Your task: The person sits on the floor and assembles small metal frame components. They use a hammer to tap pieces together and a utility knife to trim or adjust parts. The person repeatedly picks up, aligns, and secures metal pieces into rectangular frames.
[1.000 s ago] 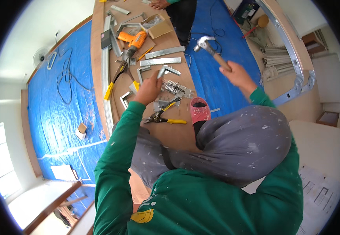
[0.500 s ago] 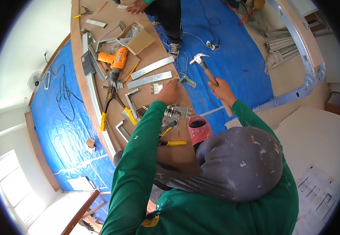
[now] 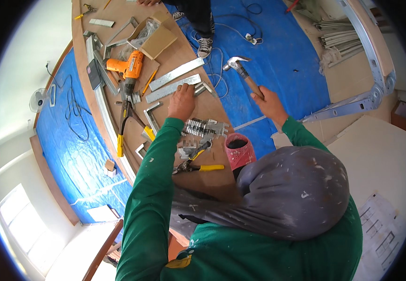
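Observation:
My right hand (image 3: 269, 105) is wrapped round the wooden handle of a claw hammer (image 3: 248, 80), whose metal head is raised over the blue sheet beyond the board's right edge. My left hand (image 3: 182, 103) is over the nearer of two flat metal strips (image 3: 158, 95), its fingers bent and close together on the strip. The fingertips' exact hold is partly hidden. Just right of that hand, a bent metal bracket (image 3: 204, 89) lies by the board edge. The farther metal strip (image 3: 177, 74) lies alongside, apart from my fingers.
An orange drill (image 3: 129, 65), yellow-handled snips (image 3: 124, 122), a pencil (image 3: 151, 80) and an open cardboard box (image 3: 153, 40) lie on the brown board (image 3: 203, 180). Metal clips (image 3: 202, 127) and pliers (image 3: 207, 167) are nearer me. A person's shoe (image 3: 205, 46) is beyond; a ladder (image 3: 376, 89) stands right.
My left hand has let go of the bent bracket, which now lies at the board edge, and has moved left onto the metal strip. The hammer stays raised in my right hand.

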`<act>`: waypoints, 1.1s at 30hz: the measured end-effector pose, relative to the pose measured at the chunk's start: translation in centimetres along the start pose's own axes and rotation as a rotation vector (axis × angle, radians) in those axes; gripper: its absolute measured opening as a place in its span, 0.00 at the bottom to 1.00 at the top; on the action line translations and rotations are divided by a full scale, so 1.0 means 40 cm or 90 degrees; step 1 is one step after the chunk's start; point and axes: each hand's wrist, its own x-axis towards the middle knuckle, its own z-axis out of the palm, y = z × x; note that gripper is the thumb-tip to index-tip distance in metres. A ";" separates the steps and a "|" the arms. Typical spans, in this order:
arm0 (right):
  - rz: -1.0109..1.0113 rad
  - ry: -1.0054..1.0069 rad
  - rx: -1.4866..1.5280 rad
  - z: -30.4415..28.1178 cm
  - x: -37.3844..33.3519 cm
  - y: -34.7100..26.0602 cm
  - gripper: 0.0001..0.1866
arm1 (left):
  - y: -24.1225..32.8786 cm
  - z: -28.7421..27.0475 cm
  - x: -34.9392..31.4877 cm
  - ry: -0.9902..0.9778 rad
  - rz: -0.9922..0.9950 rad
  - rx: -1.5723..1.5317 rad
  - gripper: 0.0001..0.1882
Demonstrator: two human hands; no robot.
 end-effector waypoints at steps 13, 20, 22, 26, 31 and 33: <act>-0.069 -0.050 -0.091 0.020 -0.051 -0.068 0.16 | 0.024 0.032 0.018 0.077 0.032 0.002 0.04; -0.119 -0.023 -0.138 0.026 -0.057 -0.110 0.15 | 0.029 0.053 0.029 0.093 0.031 -0.004 0.04; -0.142 -0.012 -0.145 0.022 -0.056 -0.127 0.14 | 0.026 0.055 0.027 0.093 0.028 -0.013 0.04; -0.188 0.022 -0.129 0.026 -0.057 -0.145 0.13 | 0.031 0.041 0.028 0.067 0.022 0.002 0.07; -0.142 -0.041 -0.214 0.039 -0.031 -0.127 0.13 | 0.028 0.044 0.028 0.045 0.013 0.012 0.08; -0.114 -0.040 -0.202 0.034 -0.023 -0.120 0.13 | 0.029 0.047 0.029 0.045 0.012 0.006 0.08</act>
